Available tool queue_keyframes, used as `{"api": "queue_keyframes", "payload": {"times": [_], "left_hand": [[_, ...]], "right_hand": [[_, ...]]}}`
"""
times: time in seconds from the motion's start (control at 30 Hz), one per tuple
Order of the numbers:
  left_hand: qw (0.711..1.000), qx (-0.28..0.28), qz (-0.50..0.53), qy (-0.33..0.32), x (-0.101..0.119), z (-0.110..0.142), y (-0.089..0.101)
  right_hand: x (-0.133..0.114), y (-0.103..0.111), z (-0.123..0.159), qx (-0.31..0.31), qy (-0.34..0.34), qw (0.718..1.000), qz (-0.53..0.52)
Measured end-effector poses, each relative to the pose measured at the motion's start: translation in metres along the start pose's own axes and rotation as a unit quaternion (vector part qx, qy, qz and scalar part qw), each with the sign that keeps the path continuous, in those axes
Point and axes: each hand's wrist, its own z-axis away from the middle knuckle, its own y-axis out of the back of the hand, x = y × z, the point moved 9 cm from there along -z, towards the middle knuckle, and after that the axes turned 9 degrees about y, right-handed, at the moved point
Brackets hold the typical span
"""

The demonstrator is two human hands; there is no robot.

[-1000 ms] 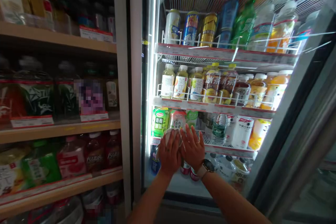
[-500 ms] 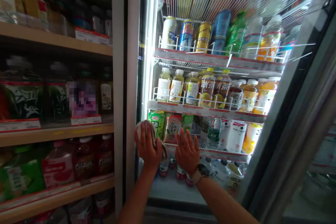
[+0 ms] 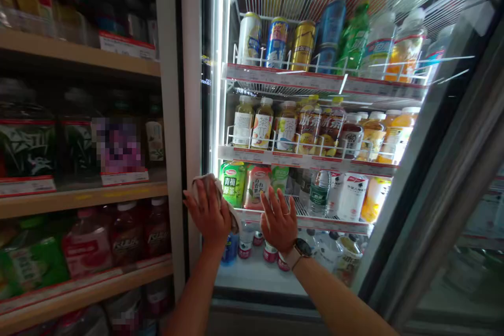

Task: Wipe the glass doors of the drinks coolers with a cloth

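My left hand presses a light cloth flat at the left edge of the glass door, where the glass meets the grey door frame. Its fingers are spread over the cloth, which sticks out above the fingertips and below the thumb. My right hand lies open with fingers apart, palm toward the glass, and holds nothing. A watch is on the right wrist. Behind the glass, close to the hands, stand a green tea bottle and a reddish tea bottle.
Lit fridge shelves hold cans and several bottles behind white wire rails. To the left, wooden shelves carry more bottled drinks. A dark slanted door edge runs down the right side.
My left hand has slid left with the cloth, from the glass onto the frame's edge. My right hand has stayed at nearly the same place on the glass. The view has shifted slightly.
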Motion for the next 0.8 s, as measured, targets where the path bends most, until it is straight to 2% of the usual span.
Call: {"api": "queue_keyframes", "payload": {"times": [0.07,0.13,0.3,0.4,0.5,0.67,0.8], "left_hand": [[1.000,0.000,0.018,0.015,0.000,0.002,-0.002],[0.999,-0.015,0.032,-0.006,0.013,0.011,-0.007],[0.989,-0.041,0.049,-0.131,0.058,0.048,-0.016],[0.977,-0.051,0.056,-0.199,0.068,0.062,-0.015],[0.971,-0.071,0.045,-0.226,0.066,0.066,-0.015],[0.969,-0.086,0.014,-0.231,0.055,0.062,-0.017],[0.981,-0.056,-0.002,-0.184,0.033,0.040,-0.012]], "right_hand": [[0.000,-0.001,0.000,-0.002,0.000,1.000,0.002],[0.000,-0.001,0.001,-0.001,-0.002,1.000,0.002],[0.000,0.000,0.000,0.009,0.000,1.000,-0.002],[0.001,-0.001,0.002,0.001,0.000,1.000,-0.004],[0.002,-0.002,0.003,-0.006,-0.003,1.000,-0.009],[0.001,0.000,0.002,-0.001,0.001,1.000,-0.011],[0.001,0.000,0.001,0.000,0.002,1.000,-0.010]]}}
